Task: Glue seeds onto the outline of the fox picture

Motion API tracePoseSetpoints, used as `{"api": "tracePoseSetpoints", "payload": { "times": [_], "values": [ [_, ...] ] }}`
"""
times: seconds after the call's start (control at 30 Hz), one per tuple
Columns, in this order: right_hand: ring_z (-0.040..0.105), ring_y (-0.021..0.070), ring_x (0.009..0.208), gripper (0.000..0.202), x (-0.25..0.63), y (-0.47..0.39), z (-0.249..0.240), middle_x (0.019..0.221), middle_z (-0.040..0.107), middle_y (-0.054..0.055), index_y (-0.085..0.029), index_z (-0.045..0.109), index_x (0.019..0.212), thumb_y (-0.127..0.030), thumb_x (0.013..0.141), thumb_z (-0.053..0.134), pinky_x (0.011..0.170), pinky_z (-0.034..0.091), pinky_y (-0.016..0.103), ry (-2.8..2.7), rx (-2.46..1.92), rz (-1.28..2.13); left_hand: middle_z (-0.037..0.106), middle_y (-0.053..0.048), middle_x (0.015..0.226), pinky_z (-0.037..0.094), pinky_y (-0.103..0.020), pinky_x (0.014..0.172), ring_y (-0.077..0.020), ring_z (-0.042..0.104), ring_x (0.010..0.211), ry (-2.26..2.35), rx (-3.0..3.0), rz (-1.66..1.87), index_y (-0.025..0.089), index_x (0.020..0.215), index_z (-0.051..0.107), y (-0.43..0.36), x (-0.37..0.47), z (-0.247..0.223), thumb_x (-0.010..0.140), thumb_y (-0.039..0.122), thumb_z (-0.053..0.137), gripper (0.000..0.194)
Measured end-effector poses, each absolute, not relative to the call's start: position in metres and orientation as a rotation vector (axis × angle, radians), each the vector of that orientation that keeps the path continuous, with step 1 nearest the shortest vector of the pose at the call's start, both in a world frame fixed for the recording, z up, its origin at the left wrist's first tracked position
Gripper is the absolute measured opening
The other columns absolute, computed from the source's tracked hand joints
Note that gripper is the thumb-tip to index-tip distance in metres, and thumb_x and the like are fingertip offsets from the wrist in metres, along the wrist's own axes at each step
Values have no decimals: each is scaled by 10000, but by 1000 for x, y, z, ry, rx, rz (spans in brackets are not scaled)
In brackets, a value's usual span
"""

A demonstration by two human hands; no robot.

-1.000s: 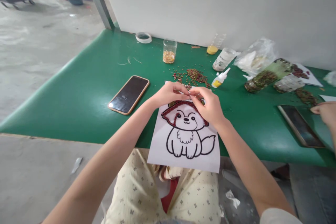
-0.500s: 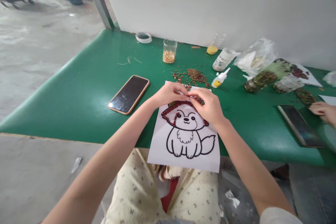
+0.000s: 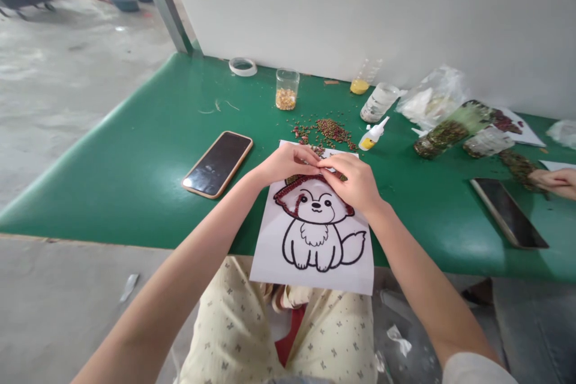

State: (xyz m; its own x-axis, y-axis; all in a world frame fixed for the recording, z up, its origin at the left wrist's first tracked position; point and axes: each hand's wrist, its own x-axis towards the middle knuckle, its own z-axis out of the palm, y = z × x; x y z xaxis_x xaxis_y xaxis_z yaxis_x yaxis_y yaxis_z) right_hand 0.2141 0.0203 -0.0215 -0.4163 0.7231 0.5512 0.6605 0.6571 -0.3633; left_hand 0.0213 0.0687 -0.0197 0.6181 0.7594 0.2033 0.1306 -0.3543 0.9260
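A white paper sheet (image 3: 270, 252) printed with a cartoon animal lies at the table's front edge, its lower end overhanging. Dark red beans (image 3: 288, 191) line part of the head outline, and green ones fill an ear. My left hand (image 3: 288, 163) and my right hand (image 3: 353, 179) meet over the top of the drawing, fingertips pinched together and touching. Whatever they pinch is too small or hidden to make out. Just beyond the hands is a loose pile of green and red beans (image 3: 333, 131). A glue bottle (image 3: 372, 137) stands right of that pile.
On the green table (image 3: 135, 162), a phone (image 3: 218, 163) lies left. Behind are a tape roll (image 3: 243, 66), a jar of corn kernels (image 3: 286, 96) and a plastic bag (image 3: 432, 99). To the right are a tipped jar (image 3: 450, 132), another phone (image 3: 506, 211) and another person's hand (image 3: 555, 182).
My hands stay pinched together above the drawing with hardly any movement. The other person's hand at the right has shifted over the dark heap there. The view has moved slightly.
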Motion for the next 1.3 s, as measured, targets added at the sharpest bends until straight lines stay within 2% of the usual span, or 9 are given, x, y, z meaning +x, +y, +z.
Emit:
{"api": "tracePoseSetpoints", "payload": {
  "times": [0.2, 0.37, 0.67, 0.83, 0.93, 1.07, 1.3],
  "values": [
    [638, 185, 880, 134, 214, 20, -20, 902, 706, 40, -222, 653, 905, -213, 901, 519, 760, 491, 309, -2198, -1091, 73, 723, -76, 957, 500, -336, 859, -166, 643, 893, 730, 1822, 750, 183, 796, 761, 68, 20, -18, 728, 238, 705, 104],
    [623, 160, 798, 114, 213, 18, -18, 872, 695, 33, -209, 625, 875, -182, 880, 514, 684, 466, 265, -2187, -1121, 51, 711, -78, 1002, 497, -342, 873, -172, 637, 929, 712, 1802, 726, 189, 817, 759, 68, 20, -19, 727, 236, 698, 118],
    [590, 161, 773, 74, 212, 19, -15, 810, 654, 32, -213, 569, 853, -176, 843, 506, 631, 410, 257, -2212, -1175, 73, 695, -70, 1044, 511, -302, 750, -171, 630, 893, 713, 1723, 661, 199, 811, 757, 66, 22, -17, 660, 145, 640, 198],
    [559, 142, 725, 67, 211, 15, -15, 742, 601, 6, -212, 547, 817, -150, 797, 529, 647, 412, 250, -2212, -1124, 307, 712, -53, 999, 491, -296, 823, -179, 623, 932, 1063, 1681, 929, 186, 912, 749, 74, 17, -24, 633, 83, 518, 376],
    [548, 123, 703, 89, 209, 13, -17, 759, 601, -4, -203, 554, 824, -132, 770, 547, 647, 412, 241, -2325, -1111, 573, 711, -63, 937, 488, -281, 745, -177, 621, 842, 1371, 1485, 1125, 146, 949, 730, 79, 10, -26, 653, 132, 505, 372],
    [543, 99, 660, 90, 205, 11, -21, 738, 601, -17, -194, 576, 823, -122, 771, 559, 637, 416, 223, -2359, -1119, 834, 690, -54, 868, 436, -239, 606, -159, 586, 766, 1440, 1331, 1202, 137, 917, 716, 80, 6, -21, 625, 149, 513, 356],
    [541, 104, 658, 77, 203, 12, -24, 761, 615, 0, -188, 631, 821, -132, 804, 581, 639, 416, 234, -2407, -1102, 762, 665, -47, 832, 376, -237, 539, -139, 534, 686, 1412, 1292, 1165, 151, 869, 706, 76, 11, -19, 606, 165, 517, 324]
  ]
}}
